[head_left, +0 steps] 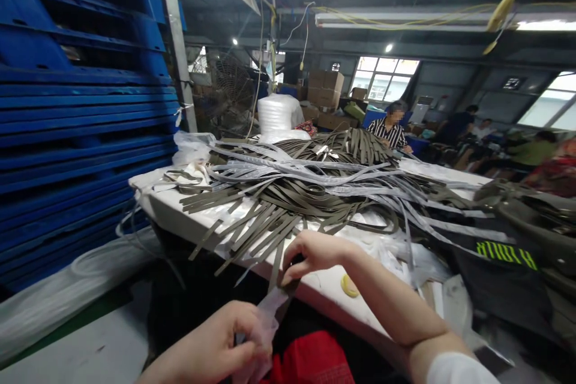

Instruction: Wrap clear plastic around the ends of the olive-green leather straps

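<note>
My left hand, low in the head view, is closed around a translucent plastic sleeve. Just above it, at the table's front edge, my right hand pinches an olive webbing strap with thumb and fingers. The strap meets the upper end of the sleeve there; how far it reaches inside I cannot tell. Beyond my hands lies a heap of olive straps, many with loose ends pointing toward me. Several straps in clear plastic sleeves run across the heap.
A yellow ring lies on the white table beside my right forearm. Blue pallets are stacked at left. Dark fabric with yellow-green lettering lies at right. A white wrapped roll and a person in stripes are behind the heap.
</note>
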### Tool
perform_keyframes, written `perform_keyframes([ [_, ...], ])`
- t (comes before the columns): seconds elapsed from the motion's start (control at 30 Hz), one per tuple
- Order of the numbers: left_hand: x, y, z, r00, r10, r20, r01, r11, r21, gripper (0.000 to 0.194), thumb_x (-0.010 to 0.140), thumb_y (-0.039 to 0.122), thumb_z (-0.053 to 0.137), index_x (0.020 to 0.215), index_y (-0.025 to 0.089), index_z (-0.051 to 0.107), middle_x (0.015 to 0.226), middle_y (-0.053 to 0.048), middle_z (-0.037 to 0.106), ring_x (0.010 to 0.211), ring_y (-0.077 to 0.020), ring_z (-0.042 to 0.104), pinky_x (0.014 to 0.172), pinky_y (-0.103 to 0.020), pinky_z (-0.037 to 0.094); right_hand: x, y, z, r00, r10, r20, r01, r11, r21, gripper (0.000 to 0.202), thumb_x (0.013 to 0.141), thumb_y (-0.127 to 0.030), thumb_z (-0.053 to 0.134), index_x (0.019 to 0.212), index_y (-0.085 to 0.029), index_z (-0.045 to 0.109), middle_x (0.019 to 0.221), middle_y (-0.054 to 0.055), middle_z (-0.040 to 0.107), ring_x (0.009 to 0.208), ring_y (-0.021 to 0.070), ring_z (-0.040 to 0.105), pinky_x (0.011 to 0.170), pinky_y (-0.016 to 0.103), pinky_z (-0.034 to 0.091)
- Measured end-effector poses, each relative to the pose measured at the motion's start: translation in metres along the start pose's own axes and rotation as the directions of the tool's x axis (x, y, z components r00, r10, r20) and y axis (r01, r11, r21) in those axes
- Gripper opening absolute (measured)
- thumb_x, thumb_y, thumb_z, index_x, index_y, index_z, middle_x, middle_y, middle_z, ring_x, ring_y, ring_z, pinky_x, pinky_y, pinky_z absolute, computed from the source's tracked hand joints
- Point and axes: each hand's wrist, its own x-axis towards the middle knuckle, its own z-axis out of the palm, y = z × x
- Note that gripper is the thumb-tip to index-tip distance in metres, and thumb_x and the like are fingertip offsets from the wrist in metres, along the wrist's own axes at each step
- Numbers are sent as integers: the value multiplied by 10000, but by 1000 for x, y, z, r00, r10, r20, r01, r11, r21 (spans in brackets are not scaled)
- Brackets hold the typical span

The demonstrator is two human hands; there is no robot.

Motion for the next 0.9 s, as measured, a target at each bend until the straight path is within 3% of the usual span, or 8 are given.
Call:
perform_keyframes([
  [0.03, 0, -3, 5, 999, 1, -42, -2, 999, -32, 299, 943, 295, 528, 721, 142, 655, 741, -33, 663, 757, -139, 609, 757, -227, 464, -9, 3, 5, 975, 61, -213, -69, 997, -31, 271, 854, -435, 664, 912, -183, 746, 814, 31, 697, 694, 120, 594, 662, 209, 436],
  [0.1, -1, -10, 12, 985, -24, -172, 21, 1000, -22, 329, 955, 289, 507, 701, 128, 640, 729, -42, 634, 732, -135, 587, 724, -224, 448, -23, 9, 23, 745, 184, -641, -244, 970, -6, 332, 876, -481, 612, 825, -176, 732, 788, 66, 688, 681, 145, 582, 676, 254, 440],
  [0.17, -4, -16, 16, 964, -58, -259, 61, 998, 6, 316, 961, 263, 491, 722, 126, 646, 756, -45, 631, 750, -133, 584, 737, -225, 438, -30, 14, 50, 550, 384, -742, -346, 913, 216, 514, 917, -564, 497, 664, -163, 695, 635, 71, 638, 593, 145, 542, 624, 271, 419],
  [0.23, -7, -18, 19, 958, -63, -281, 68, 998, 9, 287, 954, 236, 494, 739, 128, 651, 765, -40, 635, 751, -127, 581, 745, -223, 432, -29, 16, 84, 626, 602, -495, -375, 789, 486, 685, 917, -678, 369, 587, -154, 663, 541, 59, 589, 480, 119, 479, 529, 262, 367],
  [0.37, -7, -17, 29, 970, -40, -239, 30, 998, -48, 259, 931, 221, 511, 740, 120, 654, 769, -46, 653, 749, -130, 583, 742, -225, 439, -5, 10, 146, 819, 569, -69, -251, 464, 849, 725, 827, -794, 379, 754, -138, 679, 559, 16, 553, 400, 72, 363, 438, 233, 256],
  [0.5, -8, -20, 45, 990, -46, -132, 17, 976, -217, 262, 931, 278, 536, 803, 111, 693, 818, -76, 686, 766, -152, 611, 753, -245, 467, 14, 10, 158, 682, 720, -129, -64, 234, 970, 501, 766, -654, 636, 752, -154, 657, 494, -25, 445, 402, 80, 336, 395, 232, 212],
  [0.73, -28, -30, 72, 996, -79, -32, 69, 970, -233, 312, 887, 221, 541, 589, 132, 571, 633, -27, 627, 635, -124, 560, 692, -239, 435, 4, 30, 110, 509, 833, -217, 149, 163, 975, 350, 702, -518, 761, 710, -194, 630, 520, -37, 517, 469, 120, 494, 498, 258, 459],
  [0.9, -28, -26, 70, 981, -109, -162, 105, 994, -35, 159, 730, 24, 533, 627, 136, 580, 630, 6, 612, 632, -109, 538, 699, -222, 402, 8, 20, 138, 807, 581, -108, -182, 418, 890, 323, 759, -466, 728, 834, -152, 737, 702, 18, 652, 604, 122, 549, 576, 231, 457],
])
